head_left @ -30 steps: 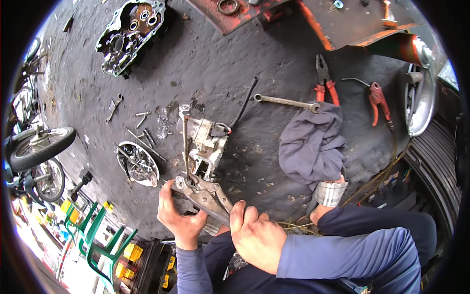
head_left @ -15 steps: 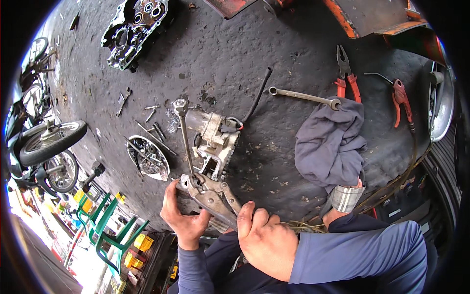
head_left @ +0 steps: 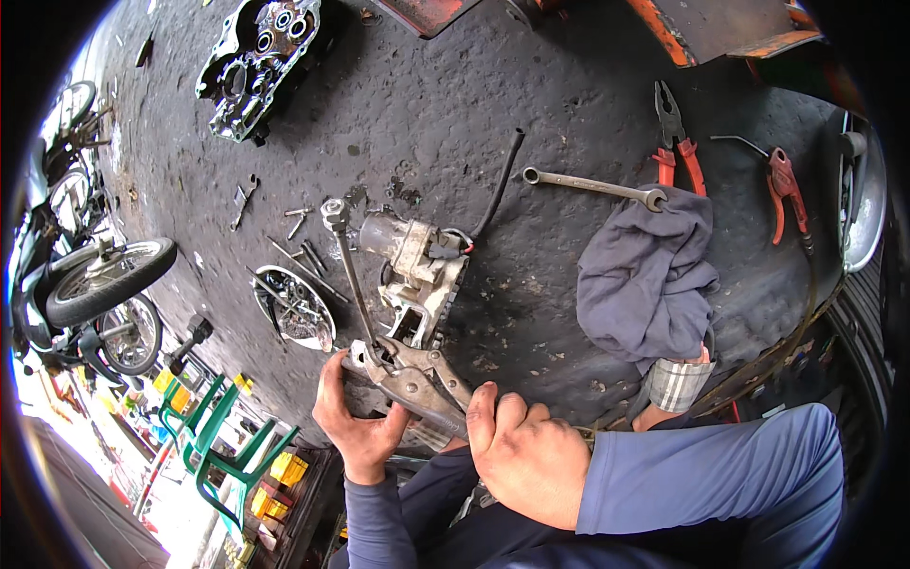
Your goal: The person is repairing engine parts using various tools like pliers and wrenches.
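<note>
My left hand [head_left: 355,431] is wrapped round a metal piece, largely hidden, at the jaws of silver locking pliers [head_left: 412,384]. My right hand [head_left: 521,450] grips the pliers’ handles. A long metal rod with a nut on top [head_left: 353,270] rises tilted from the jaws. Just beyond lies a grimy cast metal assembly [head_left: 417,280] with a black hose [head_left: 502,180]. To its left is a bowl of small parts [head_left: 327,327] beside loose bolts and pins [head_left: 311,266]. On the right, a combination wrench [head_left: 592,187] rests on a crumpled grey cloth [head_left: 645,275].
An open engine casing [head_left: 242,104] lies top left. Red-handled pliers [head_left: 671,123], a red air gun [head_left: 782,180] and a steel pan [head_left: 863,228] are at right, below orange-edged metal [head_left: 720,24]. Motorcycles [head_left: 104,284] and a green chair [head_left: 223,446] stand left. A small wrench [head_left: 245,204] lies nearby.
The rod’s top has swung leftward against the surroundings. The view has shifted, so most of the scene sits further right. Both hands keep their grip.
</note>
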### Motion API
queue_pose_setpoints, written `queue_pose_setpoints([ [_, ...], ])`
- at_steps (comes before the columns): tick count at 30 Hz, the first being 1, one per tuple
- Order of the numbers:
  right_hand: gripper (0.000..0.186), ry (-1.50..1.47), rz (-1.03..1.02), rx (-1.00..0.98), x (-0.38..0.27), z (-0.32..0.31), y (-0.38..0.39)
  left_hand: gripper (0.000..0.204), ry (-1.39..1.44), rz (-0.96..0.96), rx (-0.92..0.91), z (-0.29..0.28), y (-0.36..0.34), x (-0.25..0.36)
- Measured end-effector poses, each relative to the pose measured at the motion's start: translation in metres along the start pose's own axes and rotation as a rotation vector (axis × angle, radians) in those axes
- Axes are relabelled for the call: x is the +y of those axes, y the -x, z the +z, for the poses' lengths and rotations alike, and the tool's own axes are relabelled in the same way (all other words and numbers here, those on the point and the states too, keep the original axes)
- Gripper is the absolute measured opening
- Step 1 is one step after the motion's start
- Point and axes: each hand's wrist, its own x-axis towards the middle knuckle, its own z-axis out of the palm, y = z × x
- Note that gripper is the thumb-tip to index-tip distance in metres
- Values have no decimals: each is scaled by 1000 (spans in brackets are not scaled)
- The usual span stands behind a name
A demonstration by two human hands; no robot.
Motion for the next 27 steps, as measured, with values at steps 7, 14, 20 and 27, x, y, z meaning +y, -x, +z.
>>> queue_pose_setpoints([
  [7, 47, -5, -46, -9, 9, -2, -9, 71, 24, -19, -31, -1, -4, -5],
  [14, 48, -6, -75, -24, 14, -6, -16, 69, 1, -13, -12, -5, -8, -5],
  [20, 47, 25, -93, -16, 18, -3, -20, 73, 20, -34, -29, -6, -7, -14],
  [27, 49, -20, -124, -14, 30, 2, -25, 79, 42, -37, -68, -11, -10, -17],
])
